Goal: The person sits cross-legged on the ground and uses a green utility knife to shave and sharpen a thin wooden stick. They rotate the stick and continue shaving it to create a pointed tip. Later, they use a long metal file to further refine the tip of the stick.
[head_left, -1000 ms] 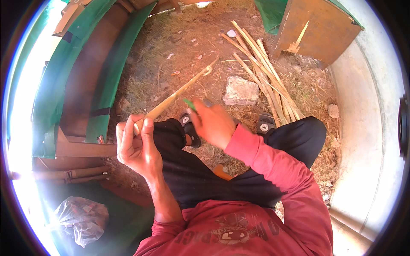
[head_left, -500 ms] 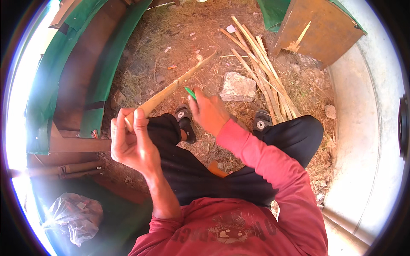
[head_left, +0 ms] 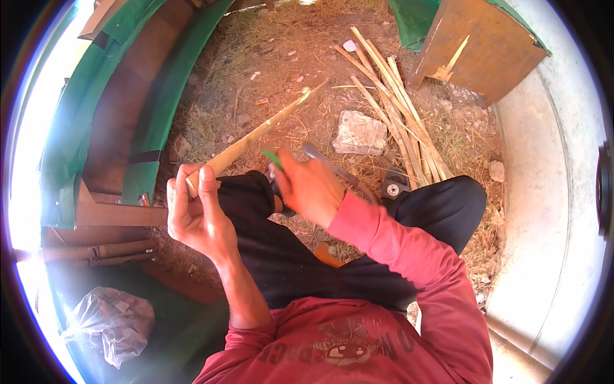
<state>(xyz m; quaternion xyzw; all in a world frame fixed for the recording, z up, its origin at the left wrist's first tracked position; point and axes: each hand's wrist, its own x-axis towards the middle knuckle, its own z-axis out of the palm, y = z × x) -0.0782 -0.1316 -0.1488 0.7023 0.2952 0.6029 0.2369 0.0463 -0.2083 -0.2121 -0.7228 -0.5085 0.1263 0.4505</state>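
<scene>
Left hand is pinching a pale strip by one end, right hand is gripping a green object, a stone is lying beyond that hand!

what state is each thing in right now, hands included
left hand: closed on the near end of the wooden strip
wooden strip: held at a slant, far end pointing up and right in the picture
right hand: curled around a green object
green object: gripped, mostly hidden
pale sticks: loosely piled on the ground
stone: lying on the ground
clear plastic bag: filled; tied or open, cannot tell
</scene>
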